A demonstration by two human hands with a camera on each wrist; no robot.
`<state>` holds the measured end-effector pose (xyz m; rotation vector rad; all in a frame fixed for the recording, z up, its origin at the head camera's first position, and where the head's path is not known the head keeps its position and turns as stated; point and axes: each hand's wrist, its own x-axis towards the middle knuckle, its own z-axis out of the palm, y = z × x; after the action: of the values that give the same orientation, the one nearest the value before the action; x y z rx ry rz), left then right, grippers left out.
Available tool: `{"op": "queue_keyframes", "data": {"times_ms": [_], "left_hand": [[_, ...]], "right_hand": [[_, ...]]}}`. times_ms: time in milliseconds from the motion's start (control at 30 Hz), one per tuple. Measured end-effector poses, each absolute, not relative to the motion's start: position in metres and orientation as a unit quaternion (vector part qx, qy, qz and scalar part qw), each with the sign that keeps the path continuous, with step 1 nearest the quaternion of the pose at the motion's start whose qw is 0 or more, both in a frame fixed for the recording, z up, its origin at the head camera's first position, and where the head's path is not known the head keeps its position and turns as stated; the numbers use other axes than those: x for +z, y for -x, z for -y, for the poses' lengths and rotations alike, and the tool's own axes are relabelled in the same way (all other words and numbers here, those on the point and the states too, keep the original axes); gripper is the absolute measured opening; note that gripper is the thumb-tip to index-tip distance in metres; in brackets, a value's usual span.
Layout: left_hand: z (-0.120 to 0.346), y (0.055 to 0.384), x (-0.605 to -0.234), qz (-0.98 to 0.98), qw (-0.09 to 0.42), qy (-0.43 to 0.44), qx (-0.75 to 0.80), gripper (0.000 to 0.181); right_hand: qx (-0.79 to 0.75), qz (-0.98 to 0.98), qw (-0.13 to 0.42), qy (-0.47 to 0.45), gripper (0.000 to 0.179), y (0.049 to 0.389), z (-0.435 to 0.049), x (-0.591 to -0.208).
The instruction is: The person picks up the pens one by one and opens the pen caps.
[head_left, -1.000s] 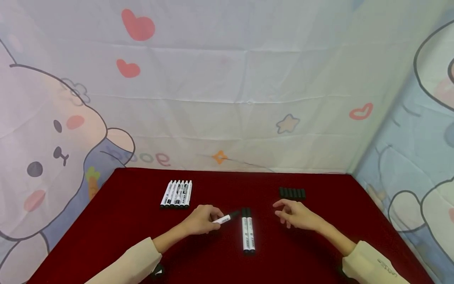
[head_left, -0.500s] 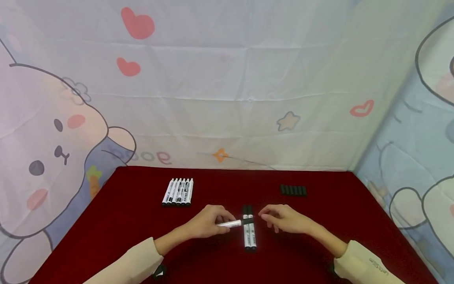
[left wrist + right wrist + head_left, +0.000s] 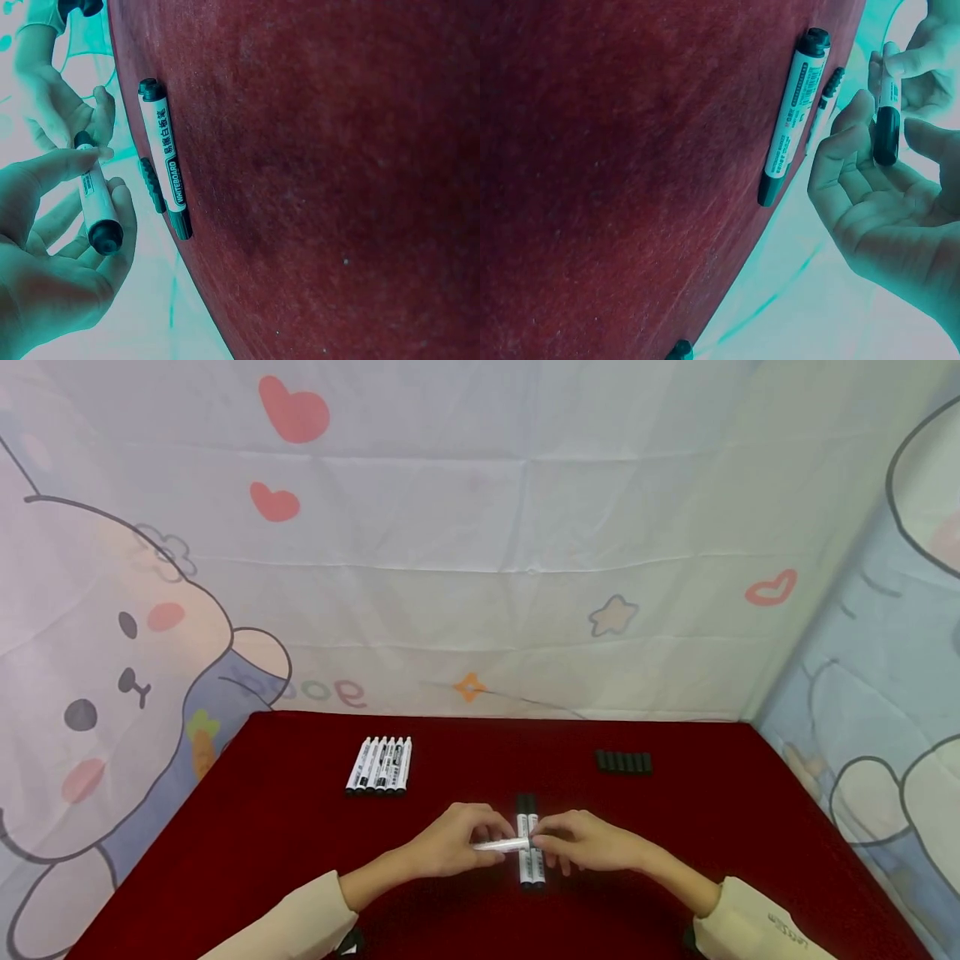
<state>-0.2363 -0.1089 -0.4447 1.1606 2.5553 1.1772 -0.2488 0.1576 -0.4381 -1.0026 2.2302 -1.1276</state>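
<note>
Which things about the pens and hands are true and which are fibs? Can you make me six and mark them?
1. The left hand holds a pen. True.
2. The right hand is near that pen's black cap. True.
3. Just one pen lies beneath the held one. False: two pens lie there, side by side.
4. The loose caps sit in a row on the right. True.
5. Everything lies on a blue cloth. False: the cloth is red in the head view.
6. The row's tips face the person. False: the white tips of the six pens face the curtain.
</note>
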Motion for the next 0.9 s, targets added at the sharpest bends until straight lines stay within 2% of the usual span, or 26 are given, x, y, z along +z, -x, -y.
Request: {"op": "queue_keyframes", "data": {"times_ms": [133, 400, 600, 700, 900], "left_hand": [[0.109, 0.236, -0.444, -0.837, 0.044, -0.383, 0.389, 0.018], [0.095, 0.234, -0.445, -0.833, 0.019, -0.392, 0.390, 0.016], [0.096, 0.236, -0.441, -0.822, 0.028, -0.421, 0.382, 0.019], [0.098, 0.239, -0.440, -0.817, 0.027, -0.452, 0.357, 0.022], [0.107, 0.247, -0.442, -0.794, 0.034, -0.505, 0.336, 0.025]], "right_hand": [[-0.418, -0.798, 0.232, 0.366, 0.026, 0.248, -0.156, -0.439], [-0.455, -0.772, 0.292, 0.335, 0.033, 0.250, -0.160, -0.441], [-0.471, -0.757, 0.294, 0.344, 0.037, 0.249, -0.166, -0.442], [-0.469, -0.755, 0.274, 0.367, 0.034, 0.248, -0.168, -0.445], [-0.400, -0.785, 0.151, 0.449, 0.029, 0.246, -0.161, -0.447]]}}
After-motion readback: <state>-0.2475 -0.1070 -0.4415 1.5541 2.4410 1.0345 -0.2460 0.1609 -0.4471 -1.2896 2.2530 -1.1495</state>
